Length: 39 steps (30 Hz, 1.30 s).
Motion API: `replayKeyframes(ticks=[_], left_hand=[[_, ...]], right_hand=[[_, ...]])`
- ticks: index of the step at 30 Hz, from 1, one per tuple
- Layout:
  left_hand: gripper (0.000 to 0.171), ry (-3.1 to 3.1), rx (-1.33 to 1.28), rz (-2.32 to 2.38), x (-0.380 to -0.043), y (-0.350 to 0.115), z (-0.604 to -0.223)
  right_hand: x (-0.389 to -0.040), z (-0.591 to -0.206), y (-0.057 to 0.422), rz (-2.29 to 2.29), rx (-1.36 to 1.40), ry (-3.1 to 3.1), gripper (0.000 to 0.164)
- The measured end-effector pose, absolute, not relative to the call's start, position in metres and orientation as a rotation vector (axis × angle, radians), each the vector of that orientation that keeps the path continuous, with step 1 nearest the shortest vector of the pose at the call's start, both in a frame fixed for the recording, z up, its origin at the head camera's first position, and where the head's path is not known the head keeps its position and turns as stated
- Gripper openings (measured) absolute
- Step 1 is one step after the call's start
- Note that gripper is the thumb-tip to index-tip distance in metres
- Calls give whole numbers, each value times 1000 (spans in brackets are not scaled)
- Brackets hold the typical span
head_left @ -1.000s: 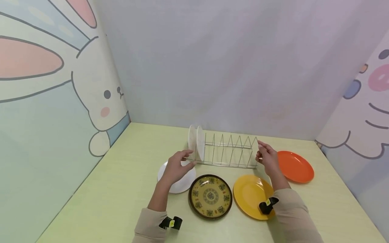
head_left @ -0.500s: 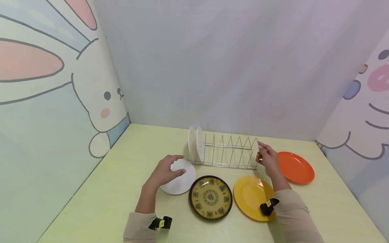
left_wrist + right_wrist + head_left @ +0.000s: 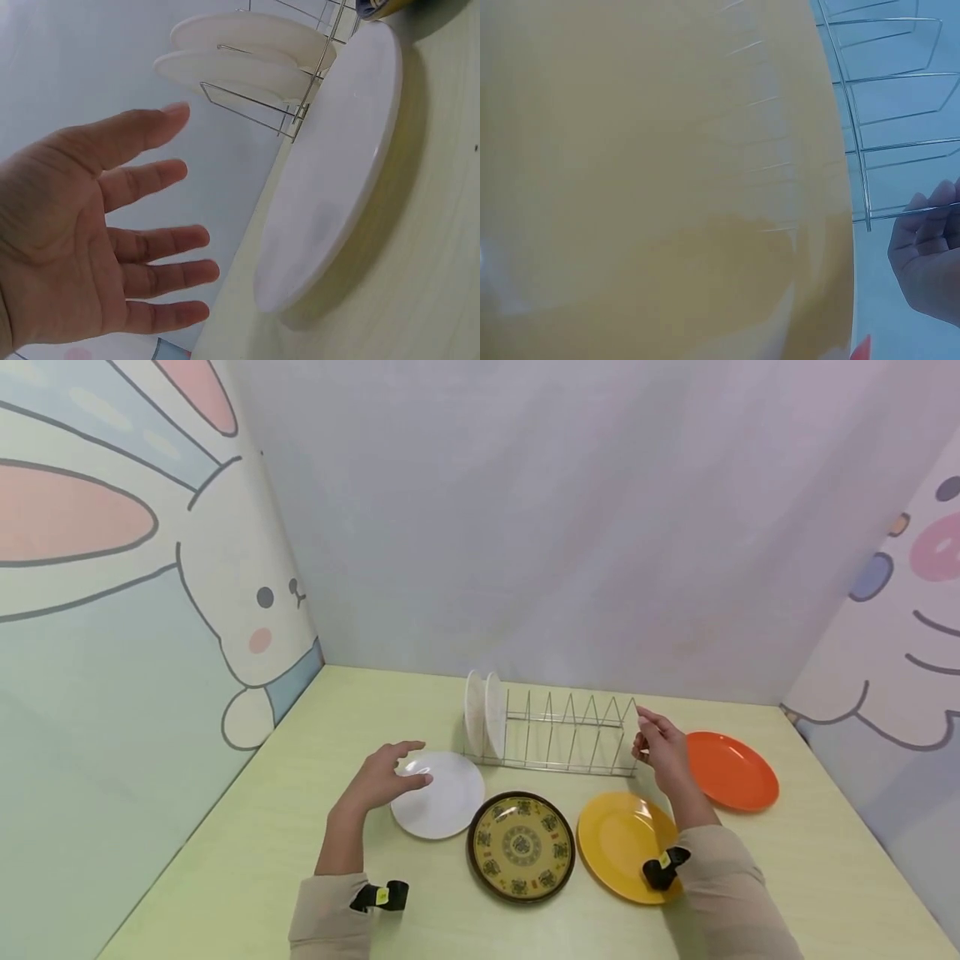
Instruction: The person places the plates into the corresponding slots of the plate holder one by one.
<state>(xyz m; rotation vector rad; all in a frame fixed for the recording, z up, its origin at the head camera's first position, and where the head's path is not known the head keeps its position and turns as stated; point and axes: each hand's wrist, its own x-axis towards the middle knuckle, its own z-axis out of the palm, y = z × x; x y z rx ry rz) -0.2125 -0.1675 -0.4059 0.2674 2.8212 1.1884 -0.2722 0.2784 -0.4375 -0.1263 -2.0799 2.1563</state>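
My left hand (image 3: 375, 779) hovers at the left edge of a white plate (image 3: 448, 802) lying flat on the table. Its fingers are spread and hold nothing; in the left wrist view a gap separates the fingers from the plate (image 3: 334, 165). At the rack's right end, my right hand (image 3: 663, 753) grips the end wire of the metal wire dish rack (image 3: 558, 768), also seen in the right wrist view. Two white plates (image 3: 495, 717) stand upright in the leftmost slots. A yellow plate (image 3: 618, 843) lies below the right hand, partly hidden by the forearm and wrist camera.
A dark-rimmed patterned plate (image 3: 520, 847) lies between the white and yellow plates. To the right of the right hand is an orange plate (image 3: 731, 772). A pale wall (image 3: 517, 527) rises behind the rack, with printed side walls at left and right.
My left hand has moved left and toward me, away from the rack's left end to the white plate's left side. The right hand stays on the rack. The plates have not moved.
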Motion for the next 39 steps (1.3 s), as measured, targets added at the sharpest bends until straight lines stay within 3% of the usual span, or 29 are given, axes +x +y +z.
replayKeyframes(ticks=[11, 29, 39], left_hand=[[68, 2707, 48, 1177, -232, -180, -420], [51, 2700, -60, 1117, -248, -183, -441], [47, 2634, -174, 1337, -244, -186, -439]], right_hand=[[-274, -434, 278, 2151, -129, -2096, 44], [-274, -432, 277, 2154, -129, -2107, 45], [-270, -434, 277, 2159, -130, -2095, 43]])
